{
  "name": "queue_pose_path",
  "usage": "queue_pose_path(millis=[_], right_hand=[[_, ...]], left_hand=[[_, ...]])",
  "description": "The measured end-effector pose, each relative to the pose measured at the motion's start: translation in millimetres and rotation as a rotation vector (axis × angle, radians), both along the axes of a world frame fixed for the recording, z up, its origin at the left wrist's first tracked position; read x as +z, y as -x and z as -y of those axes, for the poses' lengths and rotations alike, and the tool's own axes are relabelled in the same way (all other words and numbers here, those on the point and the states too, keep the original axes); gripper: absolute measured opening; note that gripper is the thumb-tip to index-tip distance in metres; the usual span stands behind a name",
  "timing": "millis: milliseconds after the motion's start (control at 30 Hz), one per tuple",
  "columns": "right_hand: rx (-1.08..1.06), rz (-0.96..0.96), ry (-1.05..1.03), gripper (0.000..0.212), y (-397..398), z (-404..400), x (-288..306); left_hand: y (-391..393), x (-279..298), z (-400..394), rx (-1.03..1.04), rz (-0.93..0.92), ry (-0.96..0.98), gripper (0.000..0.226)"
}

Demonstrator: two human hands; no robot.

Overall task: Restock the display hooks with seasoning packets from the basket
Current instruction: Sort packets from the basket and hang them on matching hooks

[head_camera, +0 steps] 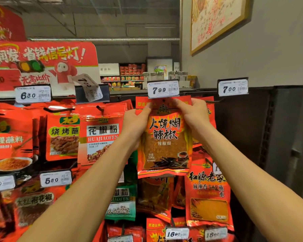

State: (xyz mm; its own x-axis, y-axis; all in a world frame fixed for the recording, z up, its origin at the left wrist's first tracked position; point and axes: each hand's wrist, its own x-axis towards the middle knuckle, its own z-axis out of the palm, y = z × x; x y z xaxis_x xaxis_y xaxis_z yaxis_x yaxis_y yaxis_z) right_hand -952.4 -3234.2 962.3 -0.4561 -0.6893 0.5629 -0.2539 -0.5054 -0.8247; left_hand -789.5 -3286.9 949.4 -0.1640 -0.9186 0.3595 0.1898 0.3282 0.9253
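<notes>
A red chili-powder packet (164, 137) with black characters and a clear window hangs in front of me, its top just under the 7.99 price tag (163, 89). My left hand (135, 123) grips its upper left edge. Pinching the upper right corner is my right hand (191, 114). The packet's hang hole sits at the hook's end, which the tag hides. More red packets show behind it. No basket is in view.
Other seasoning packets fill the hooks to the left (101, 135) and below (206, 198). A bare hook (215, 101) under the 7.00 tag (233, 88) juts out at right, beside a dark panel (269, 137). A loose tag (89, 87) dangles at upper left.
</notes>
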Motion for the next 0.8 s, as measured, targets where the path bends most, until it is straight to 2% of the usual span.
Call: queue_pose_path(millis=[300,400,500,567,633,700,800], right_hand=[[-0.033,0.005,-0.087,0.024,2,16,13],[-0.039,-0.001,-0.123,0.02,7,21,13],[-0.063,-0.025,-0.205,0.031,13,28,-1],[-0.004,-0.031,-0.204,0.029,17,28,-12],[0.088,-0.014,-0.15,0.017,20,28,-21],[0.048,-0.032,-0.119,0.015,20,32,-25],[-0.075,-0.052,-0.14,0.024,22,54,-23]], left_hand=[[12,20,10,0.086,0.009,-0.063,0.026],[15,14,17,0.122,0.007,-0.104,0.013],[17,-1,25,0.129,0.008,-0.14,0.021],[18,-8,31,0.15,0.019,-0.102,0.029],[19,-13,35,0.184,0.041,-0.042,0.035],[20,-16,39,0.215,0.047,0.012,0.032],[27,-15,51,0.232,0.046,0.038,0.026]])
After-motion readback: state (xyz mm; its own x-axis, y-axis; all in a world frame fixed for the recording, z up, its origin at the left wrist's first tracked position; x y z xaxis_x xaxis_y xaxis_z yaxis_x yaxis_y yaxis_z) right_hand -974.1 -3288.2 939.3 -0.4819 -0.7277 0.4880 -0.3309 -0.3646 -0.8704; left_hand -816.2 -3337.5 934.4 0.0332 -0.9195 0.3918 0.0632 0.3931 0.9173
